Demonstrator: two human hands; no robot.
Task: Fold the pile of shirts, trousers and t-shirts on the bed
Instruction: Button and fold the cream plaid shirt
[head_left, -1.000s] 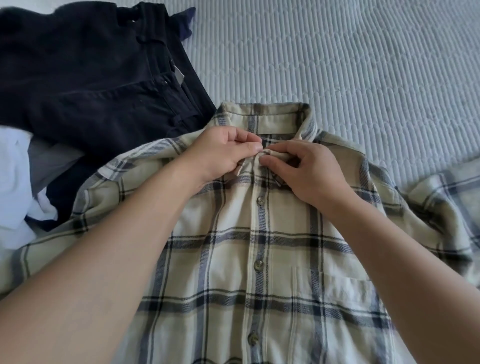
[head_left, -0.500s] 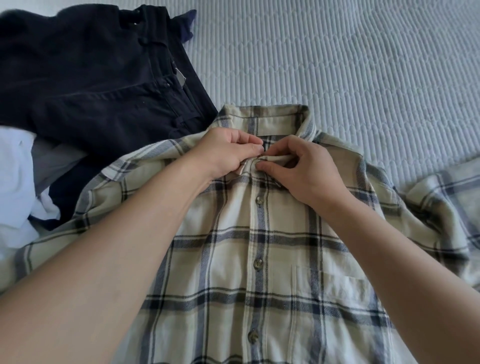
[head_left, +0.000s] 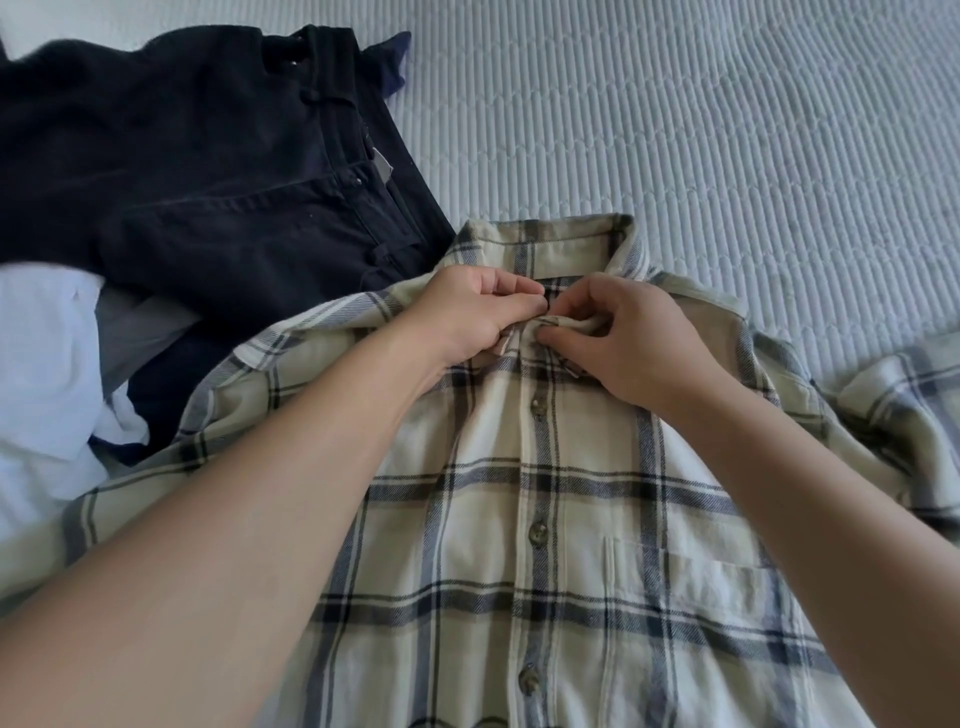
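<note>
None of the garments looks folded yet: you have the cream-and-navy plaid flannel shirt (head_left: 571, 519) spread front-up on the pale quilted bed (head_left: 727, 156), buttoned down its placket, and you seem to be closing the top at the collar. Your left hand (head_left: 467, 317) and right hand (head_left: 623, 343) pinch the collar ends together. Left of the shirt wait the black denim trousers (head_left: 208, 182) and white crumpled cloth (head_left: 41, 364).
</note>
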